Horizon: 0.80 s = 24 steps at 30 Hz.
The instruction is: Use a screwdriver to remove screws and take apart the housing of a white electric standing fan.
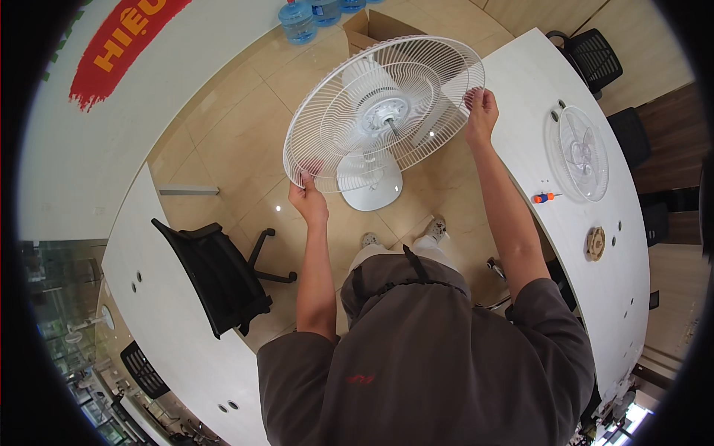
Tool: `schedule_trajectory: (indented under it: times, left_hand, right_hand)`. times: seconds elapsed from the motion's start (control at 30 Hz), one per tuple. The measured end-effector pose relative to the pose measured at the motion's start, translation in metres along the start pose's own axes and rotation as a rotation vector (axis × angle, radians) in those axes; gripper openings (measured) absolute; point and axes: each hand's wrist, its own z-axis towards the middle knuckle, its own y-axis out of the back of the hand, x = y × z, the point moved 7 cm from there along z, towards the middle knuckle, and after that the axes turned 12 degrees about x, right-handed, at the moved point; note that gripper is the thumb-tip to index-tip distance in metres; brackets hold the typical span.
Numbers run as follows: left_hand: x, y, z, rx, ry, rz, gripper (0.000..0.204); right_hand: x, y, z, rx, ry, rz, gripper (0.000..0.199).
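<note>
A round white wire fan grille (pixel 321 123) is tilted in front of me, its right side higher than its left. My left hand (pixel 309 201) grips the lower left rim, thumb on top. The far right rim is in my right hand (pixel 481 113), fingers curled round the wires. Through the grille's hub a metal shaft shows. Below it stands a white fan base (pixel 372 195) on the floor, its upper part partly hidden by the wires. I cannot tell whether the hub is seated on the fan's motor.
On the white table (pixel 520 82) at right lie another wire grille with a clear fan blade (pixel 581 152), an orange-and-blue screwdriver (pixel 544 198) and a brown round piece (pixel 595 244). An open cardboard box (pixel 383 28) and blue water jugs (pixel 298 24) stand behind. A black chair (pixel 208 275) is at left.
</note>
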Motion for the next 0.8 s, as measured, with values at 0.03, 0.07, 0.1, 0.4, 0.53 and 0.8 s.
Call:
schedule_trajectory:
  times: [0.03, 0.07, 0.1, 0.4, 0.53, 0.8]
  left_hand:
    - [-0.003, 0.0, 0.001, -0.003, 0.0, 0.001, 0.023]
    - [-0.008, 0.0, 0.002, -0.011, -0.009, 0.04, 0.022]
    - [-0.012, 0.0, 0.004, -0.018, -0.02, 0.08, 0.022]
    - [-0.029, 0.006, 0.011, -0.078, -0.067, 0.132, 0.021]
    - [-0.039, 0.0, 0.013, -0.059, -0.092, 0.172, 0.021]
    - [-0.054, -0.005, 0.001, -0.081, -0.12, 0.346, 0.022]
  right_hand:
    - [-0.005, 0.001, -0.003, -0.004, -0.024, -0.002, 0.022]
    - [-0.007, 0.002, -0.005, -0.002, -0.025, -0.001, 0.022]
    - [-0.011, 0.004, -0.007, -0.019, -0.041, 0.003, 0.022]
    - [-0.018, -0.002, -0.019, -0.056, -0.089, 0.043, 0.018]
    - [-0.027, 0.001, -0.022, -0.054, -0.113, 0.05, 0.017]
    - [-0.047, 0.0, -0.021, -0.066, -0.137, 0.076, 0.013]
